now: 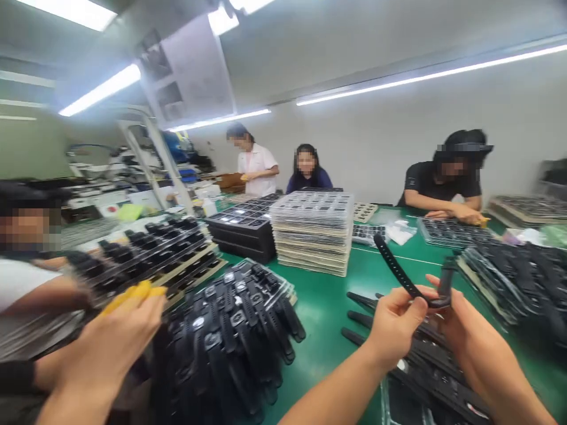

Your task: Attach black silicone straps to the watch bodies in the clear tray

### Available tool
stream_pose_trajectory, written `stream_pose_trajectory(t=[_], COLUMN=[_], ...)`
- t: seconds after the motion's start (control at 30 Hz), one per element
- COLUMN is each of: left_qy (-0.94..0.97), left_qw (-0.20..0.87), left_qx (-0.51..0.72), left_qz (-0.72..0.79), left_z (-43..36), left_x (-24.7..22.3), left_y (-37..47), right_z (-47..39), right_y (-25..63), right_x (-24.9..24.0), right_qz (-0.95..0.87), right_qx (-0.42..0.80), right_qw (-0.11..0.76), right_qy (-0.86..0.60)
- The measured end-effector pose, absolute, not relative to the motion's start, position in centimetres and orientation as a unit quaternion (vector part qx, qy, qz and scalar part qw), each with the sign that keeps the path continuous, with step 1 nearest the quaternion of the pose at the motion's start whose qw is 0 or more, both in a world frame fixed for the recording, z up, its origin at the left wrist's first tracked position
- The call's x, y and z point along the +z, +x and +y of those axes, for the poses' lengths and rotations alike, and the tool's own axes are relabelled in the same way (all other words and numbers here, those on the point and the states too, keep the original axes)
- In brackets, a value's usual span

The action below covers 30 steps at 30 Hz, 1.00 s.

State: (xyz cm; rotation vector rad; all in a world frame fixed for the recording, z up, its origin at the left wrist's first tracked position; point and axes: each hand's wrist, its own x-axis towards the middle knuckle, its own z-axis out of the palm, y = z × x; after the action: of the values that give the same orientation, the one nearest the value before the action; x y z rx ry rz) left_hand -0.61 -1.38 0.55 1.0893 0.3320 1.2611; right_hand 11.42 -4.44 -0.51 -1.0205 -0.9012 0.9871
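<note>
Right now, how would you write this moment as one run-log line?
left hand: pinching black strap | right hand: at strap's bent-up end | below: more straps over clear tray | beyond: tray stack on green table

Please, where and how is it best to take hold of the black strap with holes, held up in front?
Probably pinch the black strap across its flat faces near the rounded tip, coming from the picture's upper left. That end slants up free, while the left hand pinches lower down and the right hand is close beside.
</note>
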Motion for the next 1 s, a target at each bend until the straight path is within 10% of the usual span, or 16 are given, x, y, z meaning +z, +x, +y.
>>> stream_pose_trajectory(t=[0.4,0.63,1.0], left_qy=[0.495,0.793,0.418], left_qw=[0.662,0.49,0.702], left_qx=[0.537,0.351,0.541], left_qz=[0.167,0.087,0.2], left_z=[-0.8,0.1,0.4], left_x=[-0.1,2.9,1.5], left_y=[-1.7,-5.1,-2.8], right_z=[-4.8,-4.5,-6.7], right_y=[11.2,12.9,7.1], right_x=[0.4,1.1,0.7], right_qz=[-0.391,-0.358,-0.358], right_qx=[0.424,0.497,0.681], right_qw=[0.677,0.654,0.53], right_qy=[-0.458,-0.443,-0.356])
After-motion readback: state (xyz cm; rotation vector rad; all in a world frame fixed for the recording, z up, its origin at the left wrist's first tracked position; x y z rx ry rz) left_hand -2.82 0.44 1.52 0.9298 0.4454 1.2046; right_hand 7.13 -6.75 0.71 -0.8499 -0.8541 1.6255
